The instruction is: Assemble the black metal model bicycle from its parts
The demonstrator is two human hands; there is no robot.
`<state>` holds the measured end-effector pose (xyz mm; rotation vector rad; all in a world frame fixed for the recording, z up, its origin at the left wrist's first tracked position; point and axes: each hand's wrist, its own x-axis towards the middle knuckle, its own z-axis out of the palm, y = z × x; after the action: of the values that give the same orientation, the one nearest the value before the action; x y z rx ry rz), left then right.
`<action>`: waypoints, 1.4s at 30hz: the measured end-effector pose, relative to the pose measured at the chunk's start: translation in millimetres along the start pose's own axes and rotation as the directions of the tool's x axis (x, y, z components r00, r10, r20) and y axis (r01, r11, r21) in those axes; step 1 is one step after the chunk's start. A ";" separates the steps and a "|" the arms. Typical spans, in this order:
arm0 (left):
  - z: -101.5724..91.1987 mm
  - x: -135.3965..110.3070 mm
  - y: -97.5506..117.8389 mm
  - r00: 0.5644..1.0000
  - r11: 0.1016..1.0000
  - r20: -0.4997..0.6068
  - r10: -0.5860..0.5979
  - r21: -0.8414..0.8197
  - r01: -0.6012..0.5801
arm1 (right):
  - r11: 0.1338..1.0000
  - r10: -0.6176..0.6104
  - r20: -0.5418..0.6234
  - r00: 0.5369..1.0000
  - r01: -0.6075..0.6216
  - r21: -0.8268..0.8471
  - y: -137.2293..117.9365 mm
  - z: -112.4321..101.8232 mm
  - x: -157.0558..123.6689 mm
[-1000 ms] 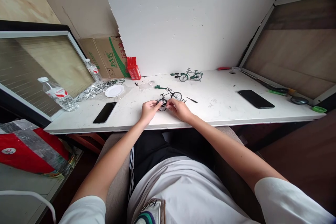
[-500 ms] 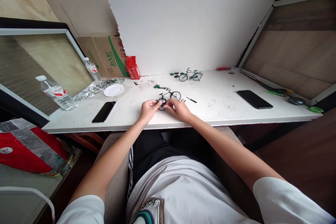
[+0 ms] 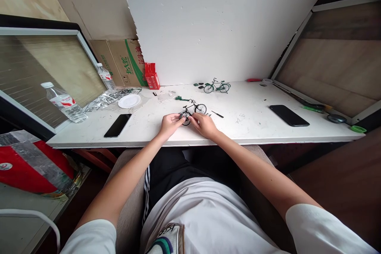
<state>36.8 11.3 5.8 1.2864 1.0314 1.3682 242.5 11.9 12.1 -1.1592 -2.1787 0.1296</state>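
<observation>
A small black model bicycle (image 3: pixel 195 110) stands on the white table (image 3: pixel 253 127) in front of me. My left hand (image 3: pixel 169 124) pinches its near wheel from the left. My right hand (image 3: pixel 204 124) has its fingers closed on the frame beside that wheel. A finished green model bicycle (image 3: pixel 216 86) stands farther back by the white foam board (image 3: pixel 220 27). A small dark tool (image 3: pixel 217 114) lies just right of the black bicycle.
Black phones lie at left (image 3: pixel 118 125) and right (image 3: pixel 289 115). A white plate (image 3: pixel 129 101), plastic part frames (image 3: pixel 104 101), two water bottles (image 3: pixel 64 103), a red box (image 3: pixel 152 76) and a cardboard box (image 3: pixel 122 61) sit at the left. Tools lie at the right edge (image 3: pixel 315 107).
My hands and the black bicycle stay almost in place, with only slight finger shifts. The camera view has shifted slightly.
</observation>
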 end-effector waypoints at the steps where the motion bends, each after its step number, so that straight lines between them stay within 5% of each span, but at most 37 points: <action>1: 0.0 -0.1 0.3 1.000 1.000 0.011 0.005 0.005 -0.006 | 1.000 0.004 0.003 1.000 -0.004 -0.009 0.3 0.3 0.3; 10: -1.8 2.5 -4.5 0.999 0.999 0.020 0.037 0.038 -0.037 | 1.000 0.016 0.037 0.999 -0.017 0.013 1.6 -0.2 0.8; 15: -2.2 3.0 -6.1 0.999 0.998 0.015 0.037 0.043 -0.038 | 0.972 0.047 -0.033 0.998 -0.038 0.232 2.7 -1.9 1.7; 22: -3.2 5.0 -7.9 0.999 0.997 0.015 0.051 0.063 -0.052 | 0.918 -0.155 -0.205 0.966 0.217 0.331 8.3 1.9 2.6; 27: -3.5 5.3 -9.3 0.998 0.996 -0.010 0.061 0.061 -0.060 | 0.901 -0.199 -0.249 0.948 0.276 0.333 10.1 4.4 2.7; 35: -2.6 4.0 -7.7 0.999 0.997 -0.016 0.048 0.061 -0.047 | 0.947 -0.082 -0.214 0.973 0.143 0.287 9.0 6.2 0.4; 42: -1.9 2.3 -5.3 0.997 0.993 0.029 0.071 0.089 -0.073 | 0.997 -0.026 -0.156 0.987 0.037 0.069 6.7 6.4 0.2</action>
<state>35.5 14.6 0.9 1.4166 1.0482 1.3687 243.3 17.5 4.7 -1.0582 -2.0382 0.0998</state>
